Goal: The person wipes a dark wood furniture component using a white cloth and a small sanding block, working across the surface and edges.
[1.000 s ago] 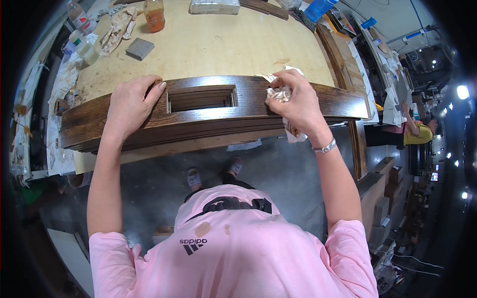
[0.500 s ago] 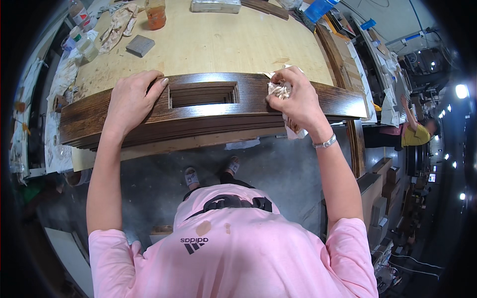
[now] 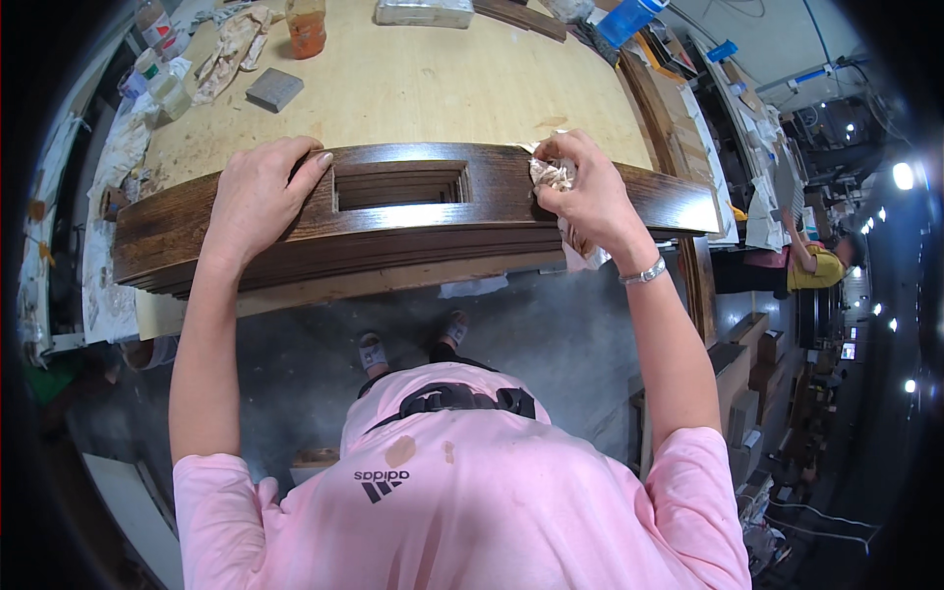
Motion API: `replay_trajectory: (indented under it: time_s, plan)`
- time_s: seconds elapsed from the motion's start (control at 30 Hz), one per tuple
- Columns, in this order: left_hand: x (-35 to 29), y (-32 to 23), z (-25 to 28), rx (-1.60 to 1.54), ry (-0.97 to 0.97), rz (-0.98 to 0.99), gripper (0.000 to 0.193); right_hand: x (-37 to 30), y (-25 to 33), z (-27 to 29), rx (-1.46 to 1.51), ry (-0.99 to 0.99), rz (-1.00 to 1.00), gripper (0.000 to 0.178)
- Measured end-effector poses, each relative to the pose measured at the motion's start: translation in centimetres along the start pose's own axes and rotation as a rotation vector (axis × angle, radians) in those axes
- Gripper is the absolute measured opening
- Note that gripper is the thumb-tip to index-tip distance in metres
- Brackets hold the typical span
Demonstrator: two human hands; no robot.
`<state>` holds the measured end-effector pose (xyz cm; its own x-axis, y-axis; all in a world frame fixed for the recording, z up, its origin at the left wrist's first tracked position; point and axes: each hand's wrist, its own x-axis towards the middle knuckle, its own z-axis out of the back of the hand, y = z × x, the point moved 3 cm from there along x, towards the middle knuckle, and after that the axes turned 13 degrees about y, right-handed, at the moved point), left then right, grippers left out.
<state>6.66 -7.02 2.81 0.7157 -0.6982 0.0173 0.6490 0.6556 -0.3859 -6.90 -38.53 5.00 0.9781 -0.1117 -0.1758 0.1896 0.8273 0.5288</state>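
A long dark brown wooden moulding (image 3: 413, 221) with a rectangular cut-out lies along the near edge of a pale plywood workbench (image 3: 413, 88). My left hand (image 3: 258, 192) lies flat on its top, just left of the cut-out, fingers spread. My right hand (image 3: 580, 192) is closed on a crumpled stained rag (image 3: 553, 177), pressed against the wood right of the cut-out. A metal bracelet sits on my right wrist.
On the bench's far side are a grey sanding block (image 3: 273, 88), an orange jar (image 3: 307, 25), a stained cloth (image 3: 231, 44) and a grey slab (image 3: 423, 12). Dark wooden frame parts (image 3: 678, 128) lean at the right. Another person in yellow (image 3: 821, 267) is further right.
My right hand with the rag has shifted slightly left along the wood. My left hand stays pressed on the moulding.
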Motion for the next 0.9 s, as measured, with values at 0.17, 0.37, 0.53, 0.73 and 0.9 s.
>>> replay_trajectory:
  time_s: [0.17,0.37,0.53,0.73,0.9]
  plan:
    - [-0.1,0.3,-0.2,-0.005,0.004,0.004,0.029,0.2,-0.2,-0.5,-0.03,-0.036,0.045,0.035]
    - [0.2,-0.3,0.4,-0.021,0.028,0.027,0.029,-0.4,-2.9,1.5,0.208,-0.408,-0.086,0.035]
    - [-0.2,0.1,0.1,0.002,0.013,0.022,0.03,-1.8,4.5,-5.3,-0.146,-0.353,0.504,0.029]
    - [0.0,-0.1,0.2,-0.038,-0.007,0.021,0.031,-2.7,-3.1,-1.0,-0.18,-0.459,0.193,0.035]
    - [0.2,-0.5,0.2,-0.023,0.006,0.014,0.032,-3.3,4.2,-4.9,-0.049,-0.312,0.486,0.027]
